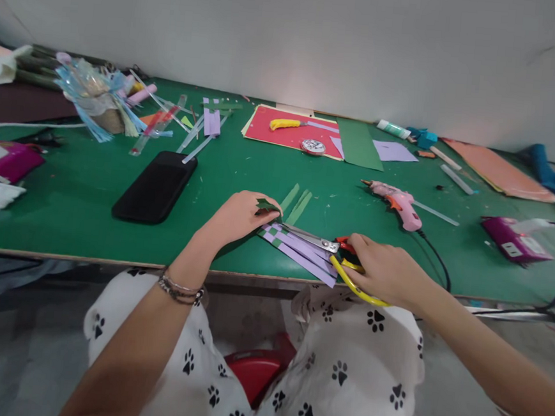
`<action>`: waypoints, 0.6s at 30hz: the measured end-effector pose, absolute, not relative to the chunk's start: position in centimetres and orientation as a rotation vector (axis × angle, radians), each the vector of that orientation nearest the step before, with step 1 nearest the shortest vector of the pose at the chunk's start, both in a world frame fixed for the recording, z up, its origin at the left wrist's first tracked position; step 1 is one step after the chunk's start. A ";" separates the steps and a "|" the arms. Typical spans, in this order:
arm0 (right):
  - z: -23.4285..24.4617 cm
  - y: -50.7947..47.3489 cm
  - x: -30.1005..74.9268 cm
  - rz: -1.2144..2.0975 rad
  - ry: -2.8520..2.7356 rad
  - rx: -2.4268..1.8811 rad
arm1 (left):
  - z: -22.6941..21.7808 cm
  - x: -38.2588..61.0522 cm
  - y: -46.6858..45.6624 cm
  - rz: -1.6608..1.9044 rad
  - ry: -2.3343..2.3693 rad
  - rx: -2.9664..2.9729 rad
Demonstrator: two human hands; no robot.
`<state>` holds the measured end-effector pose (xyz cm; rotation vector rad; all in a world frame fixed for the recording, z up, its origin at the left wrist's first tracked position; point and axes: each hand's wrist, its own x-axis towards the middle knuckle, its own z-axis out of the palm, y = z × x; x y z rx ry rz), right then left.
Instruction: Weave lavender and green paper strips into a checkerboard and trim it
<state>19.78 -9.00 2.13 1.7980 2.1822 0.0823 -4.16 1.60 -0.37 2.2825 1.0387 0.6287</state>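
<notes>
Two hands work at the near table edge: the right hand [388,271] grips yellow-and-red-handled scissors [332,251], blades pointing left along the woven lilac-and-green paper strips [298,248]; farther left, the left hand [238,216] pinches their green end, just beyond the blade tips

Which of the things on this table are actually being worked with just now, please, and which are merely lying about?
In use:
left hand pinching a green piece
woven strips
right hand on the scissors

Lying about:
phone
glue gun
knife
tape
red sheet
loose green strips
</notes>
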 end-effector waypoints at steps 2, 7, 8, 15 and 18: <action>2.2 -8.9 19.7 0.074 2.165 1.803 | -0.4 -4.2 1.6 0.624 1.032 2.277; 2.1 -8.9 19.6 0.079 2.152 1.805 | -0.4 -4.2 1.6 0.628 1.059 2.254; 2.1 -8.9 19.6 0.083 2.160 1.801 | -0.4 -4.1 1.6 0.628 1.068 2.256; 2.3 -8.6 19.1 0.053 2.122 1.787 | -0.4 -4.1 1.6 0.589 1.104 2.326; 2.4 -8.4 18.9 0.041 2.118 1.777 | -0.5 -4.1 1.7 0.586 1.110 2.348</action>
